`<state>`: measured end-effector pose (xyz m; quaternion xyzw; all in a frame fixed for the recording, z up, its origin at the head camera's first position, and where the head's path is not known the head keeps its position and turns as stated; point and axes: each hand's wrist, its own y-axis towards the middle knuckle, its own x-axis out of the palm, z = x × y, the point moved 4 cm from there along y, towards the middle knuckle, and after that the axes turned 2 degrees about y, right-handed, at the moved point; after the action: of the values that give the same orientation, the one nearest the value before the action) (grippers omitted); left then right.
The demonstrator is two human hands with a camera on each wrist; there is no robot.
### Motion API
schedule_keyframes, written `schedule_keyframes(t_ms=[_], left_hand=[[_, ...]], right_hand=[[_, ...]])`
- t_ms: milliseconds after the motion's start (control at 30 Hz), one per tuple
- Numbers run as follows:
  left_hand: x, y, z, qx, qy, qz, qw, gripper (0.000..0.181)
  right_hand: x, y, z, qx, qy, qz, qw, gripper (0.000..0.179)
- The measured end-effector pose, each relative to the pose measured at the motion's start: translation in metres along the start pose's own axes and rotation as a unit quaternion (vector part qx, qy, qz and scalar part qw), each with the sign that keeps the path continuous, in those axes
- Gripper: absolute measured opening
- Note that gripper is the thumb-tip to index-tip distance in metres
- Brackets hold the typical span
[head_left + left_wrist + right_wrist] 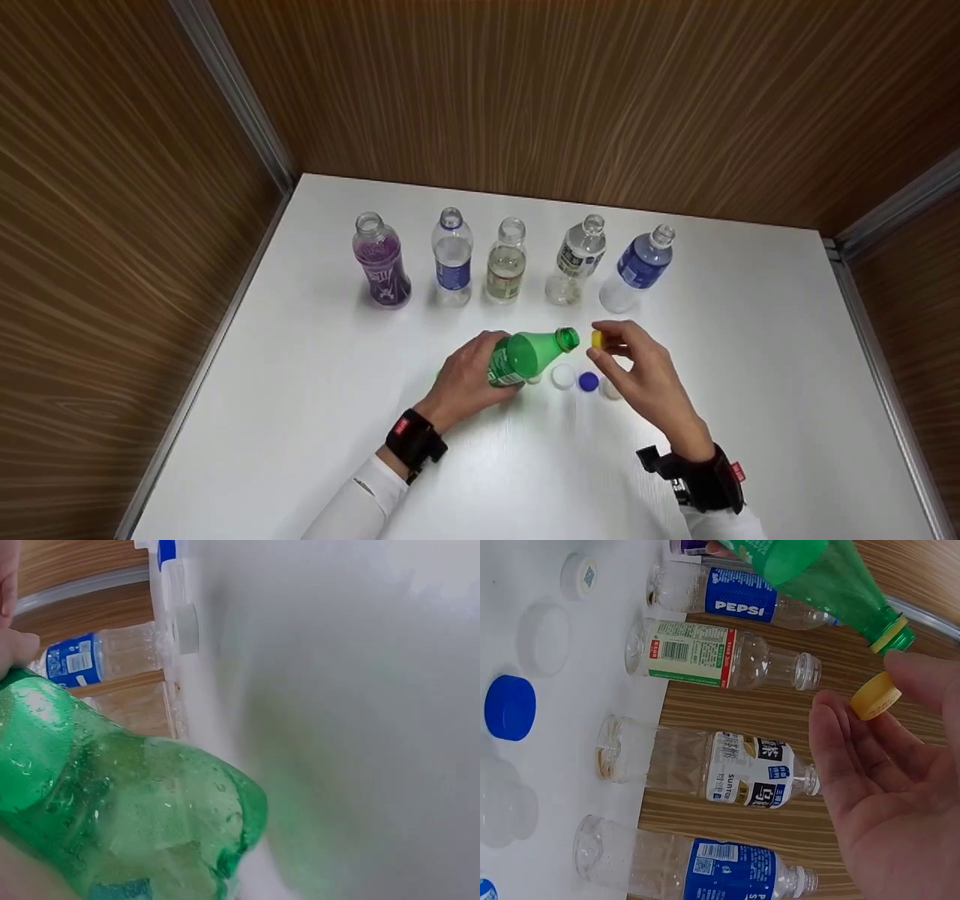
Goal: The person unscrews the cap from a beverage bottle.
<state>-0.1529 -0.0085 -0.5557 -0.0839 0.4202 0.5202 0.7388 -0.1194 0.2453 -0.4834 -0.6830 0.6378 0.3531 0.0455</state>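
Observation:
My left hand [466,379] grips a green plastic bottle [531,354] around its body. The bottle is uncapped and tilted, its neck pointing right, and droplets cling to its wall in the left wrist view. Between thumb and fingers, my right hand [646,373] pinches a yellow cap [876,696]. A small gap separates the cap from the bottle's mouth [900,639]. On the white table beneath the hands lie a white cap [563,376], a dark blue cap [589,382] and other pale caps, partly hidden by the hands in the head view.
Behind the hands stands a row of uncapped bottles: one with purple liquid [383,262], a Pepsi bottle [741,596], a green-and-red labelled bottle [506,262], a Suntory bottle [750,769] and another blue-labelled one [641,262]. Wood-grain panels [480,97] enclose the table [750,315].

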Motion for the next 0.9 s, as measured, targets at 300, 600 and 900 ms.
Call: schedule_keyframes(t_ms=[300,600,900], left_hand=[[-0.003,0.001,0.004,0.032,-0.056,0.019,0.9978,0.068],[-0.007,0.000,-0.001,0.000,-0.099,0.028,0.9947,0.070],[-0.011,0.000,-0.003,0.008,-0.134,0.058,0.9893,0.072]], right_hand=[[-0.017,-0.017,0.031,0.055,-0.111,-0.011,0.9922,0.031],[-0.041,-0.034,0.057,0.078,-0.155,-0.019,0.9847,0.034],[-0.060,-0.052,0.086,0.150,-0.180,-0.046,0.9710,0.039]])
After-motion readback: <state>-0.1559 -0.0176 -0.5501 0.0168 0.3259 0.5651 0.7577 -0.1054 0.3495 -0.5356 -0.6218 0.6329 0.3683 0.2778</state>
